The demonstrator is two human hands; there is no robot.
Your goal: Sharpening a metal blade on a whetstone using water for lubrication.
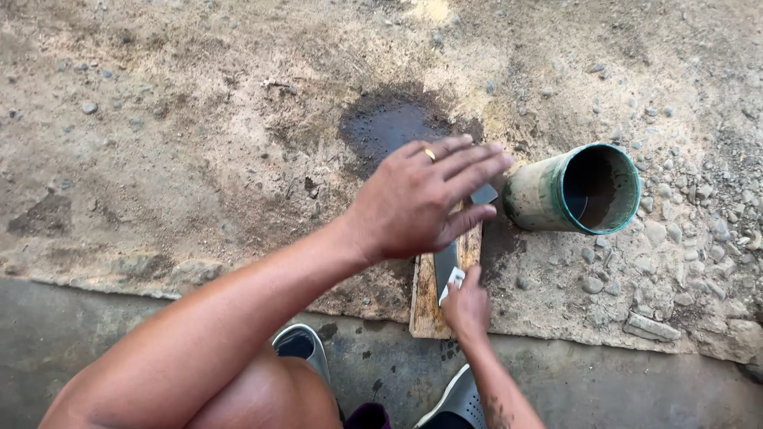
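Observation:
A narrow wooden board point(427, 306) lies on rough ground, pointing away from me. A dark knife blade point(445, 266) rests flat along it. My left hand point(421, 199), wearing a gold ring, is spread open with its fingers flat over the blade's far end. My right hand point(467, 306) grips the pale knife handle point(455, 280) at the near end of the board.
A greenish cylindrical container point(572, 191) lies tilted just right of the board, with dark liquid inside. A wet dark patch point(389, 127) stains the ground beyond. Loose stones scatter at the right. My sandalled feet point(306, 345) stand on darker concrete below.

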